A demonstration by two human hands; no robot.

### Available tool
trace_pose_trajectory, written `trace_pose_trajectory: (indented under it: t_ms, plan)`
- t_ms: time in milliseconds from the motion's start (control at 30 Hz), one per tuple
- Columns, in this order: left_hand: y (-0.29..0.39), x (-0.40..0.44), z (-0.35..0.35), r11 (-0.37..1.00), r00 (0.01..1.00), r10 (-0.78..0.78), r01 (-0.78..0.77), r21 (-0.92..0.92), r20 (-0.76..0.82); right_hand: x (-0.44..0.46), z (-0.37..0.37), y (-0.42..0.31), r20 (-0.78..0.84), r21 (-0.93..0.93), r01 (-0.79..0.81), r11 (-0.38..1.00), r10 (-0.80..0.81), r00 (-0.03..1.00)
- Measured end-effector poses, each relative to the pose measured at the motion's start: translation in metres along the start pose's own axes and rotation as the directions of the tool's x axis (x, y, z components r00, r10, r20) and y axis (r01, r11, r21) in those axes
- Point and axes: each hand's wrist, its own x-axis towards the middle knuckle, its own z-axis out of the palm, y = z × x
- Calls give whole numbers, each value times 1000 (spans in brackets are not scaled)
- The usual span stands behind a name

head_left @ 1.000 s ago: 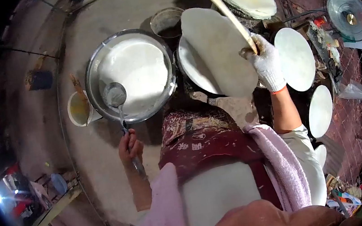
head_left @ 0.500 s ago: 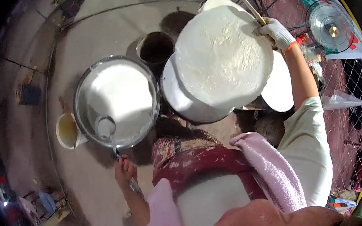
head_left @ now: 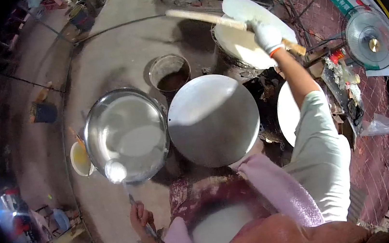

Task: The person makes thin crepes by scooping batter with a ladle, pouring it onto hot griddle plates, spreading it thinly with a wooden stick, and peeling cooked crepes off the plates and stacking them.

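Note:
My bare left hand (head_left: pixel 140 216) is closed around the handle of a ladle (head_left: pixel 115 171), whose bowl holds white batter at the near rim of a steel basin (head_left: pixel 95 133). Pale batter (head_left: pixel 141 140) lies in that basin. Farther out, my right hand (head_left: pixel 267 36), in a white glove, grips a wooden stick (head_left: pixel 201 16). It is held above a thin, pale round sheet (head_left: pixel 238 43) on a drum-like stand. Another pale sheet (head_left: pixel 251 10) lies partly behind it. In front of me the round metal griddle (head_left: pixel 215 128) shows a bare grey surface.
A white tub (head_left: pixel 81 159) with yellow liquid stands left of the basin. Behind the griddle is a dark-mouthed bucket (head_left: pixel 169 73). A white disc (head_left: pixel 288 112) sits under my right arm. At right are a fan (head_left: pixel 372 41) and wire fencing (head_left: pixel 380 166).
The large pale sheet has left the griddle and now lies at the back right. My right hand and the stick moved away from me. The ladle rose from the batter, filled.

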Motion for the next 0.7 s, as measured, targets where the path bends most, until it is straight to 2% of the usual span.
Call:
trace_pose_trajectory:
  t_ms: [33,67,100,200,267,300,367,400,500,533,600,633,667,700]
  plan:
    - [-1,-5,-1,1000,1000,1,-1,-2,17,-4,39,1,75,2,-35,999,35,997]
    - [-1,-11,1,998,999,37,-39,51,30,-15,69,-2,4,-8,-30,1000,30,1000]
    - [0,-14,3,999,999,32,-32,36,7,-17,86,-8,244,2,-128,992,123,962]
    - [5,-23,4,1000,996,-8,6,-24,-86,-36,159,-7,206,69,-144,987,127,970]
    - [2,-18,-17,998,999,-1,3,-59,34,-46,180,-11,235,54,-134,990,118,965]
    - [3,-16,-18,997,995,6,2,-82,98,-48,182,-14,212,78,-136,988,117,970]
    - [9,-12,-20,1000,1000,2,-2,3,29,-45,182,-19,156,120,-144,982,125,980]
    - [12,-12,-16,999,1000,3,-3,48,-5,-40,169,-24,243,149,-191,970,152,958]
    - [18,-5,-11,999,993,7,-2,42,-117,-43,162,-40,174,199,-171,965,137,975]
    - [26,5,-25,996,999,-28,30,82,-27,-47,156,-50,115,216,-165,962,143,983]
    - [43,23,-31,949,985,-45,94,300,-166,-61,123,-79,112,153,-203,967,187,976]
    - [42,38,-56,962,973,-7,70,265,-229,-76,103,-103,133,134,-216,967,199,971]
    - [51,54,-80,965,995,-86,73,250,41,-93,80,-122,136,218,-237,947,211,968]
    - [61,74,-100,943,976,-185,144,299,115,-109,54,-143,143,295,-264,919,230,962]
